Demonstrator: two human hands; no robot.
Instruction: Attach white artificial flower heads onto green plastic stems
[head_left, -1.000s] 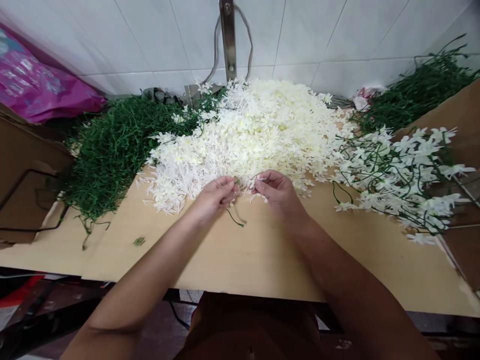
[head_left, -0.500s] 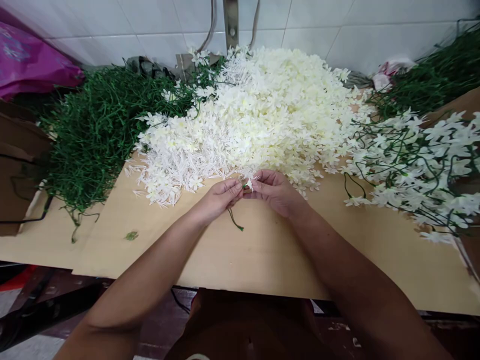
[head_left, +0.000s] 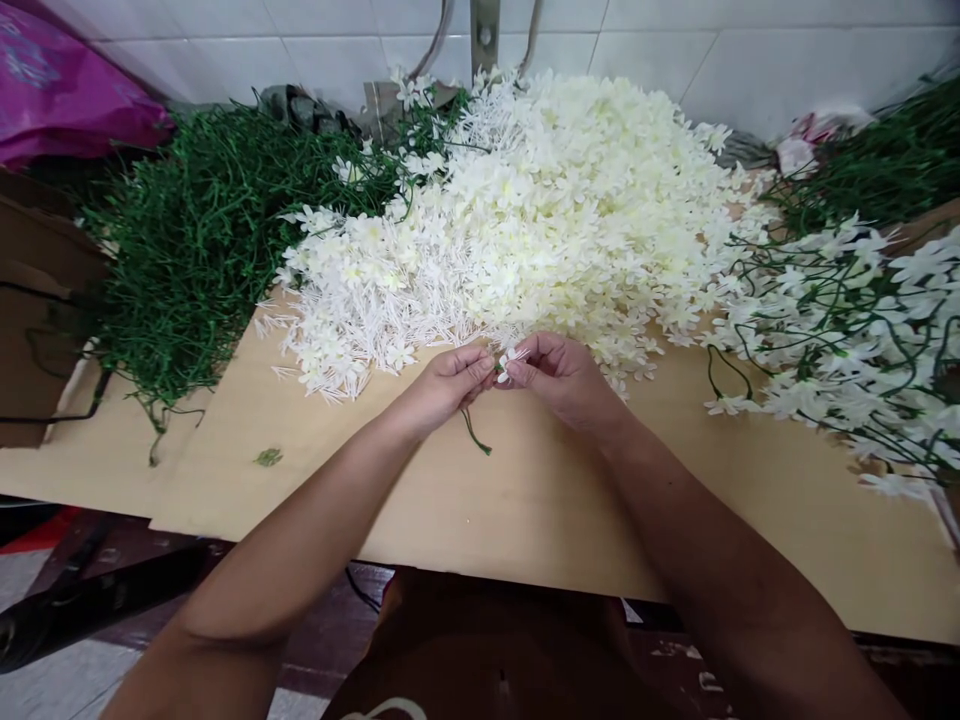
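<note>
**Two hands on one stem, big piles left**

Both your hands meet at the near edge of the white flower pile (head_left: 540,210), above the surface (head_left: 525,500). Left hand (head_left: 442,385) pinches a green stem (head_left: 474,432) at its top; right hand (head_left: 562,378) pinches a white flower head (head_left: 510,358) against that stem tip. Both closed on small parts, fingertips nearly touching.

Progress, as I read it: finished sprigs (head_left: 847,330) sit stacked at your right, a fair batch. Loose flower heads and bare green stems (head_left: 202,240) at your left far outnumber them, so most work looks left.

Stem long axis runs roughly near-far, tip up toward the flower, tail curving down toward you and slightly right. Flower head faces away from the stem, rightwards.
</note>
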